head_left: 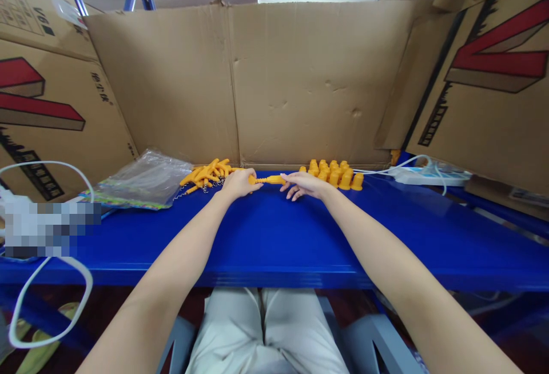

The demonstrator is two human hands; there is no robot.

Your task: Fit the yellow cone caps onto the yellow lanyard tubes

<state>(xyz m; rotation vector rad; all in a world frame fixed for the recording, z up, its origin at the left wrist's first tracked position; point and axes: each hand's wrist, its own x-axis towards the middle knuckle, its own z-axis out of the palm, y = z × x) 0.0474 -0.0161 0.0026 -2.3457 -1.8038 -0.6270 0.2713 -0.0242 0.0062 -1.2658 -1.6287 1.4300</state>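
— Fingers first: how do they stand?
— Left hand (pixel 240 183) is curled shut round one end of a slim orange piece (pixel 269 179). Right hand (pixel 302 184) pinches the other end between thumb and forefinger, its remaining fingers fanned loosely down toward the blue table (pixel 274 237).
— And where is that piece?
— Centre of the frame, lying level between the two hands. Whether it rests on the tabletop or sits just above it, I cannot tell.
— Why hold it like that?
— My guess is that a grip at each end keeps so thin a part steady, and hands kept low get some support from the surface.
— What lies around them?
— Just left of the left hand is a pile of orange sticks (pixel 207 172), with what looks like a bit of fine chain at its near edge. Just right of the right hand, orange caps (pixel 334 174) stand upright in a cluster. Each lot sits on its own hand's side, probably so the reach is short. Further left lies a clear plastic bag (pixel 141 179); toward the right edge, a white power strip (pixel 424 176) with its cord. A white cable (pixel 51 282) loops off the table at lower left.
— Anything in the way?
— A cardboard wall (pixel 274 82) stands close behind the hands and folds in at both sides, and the caps crowd near the right wrist
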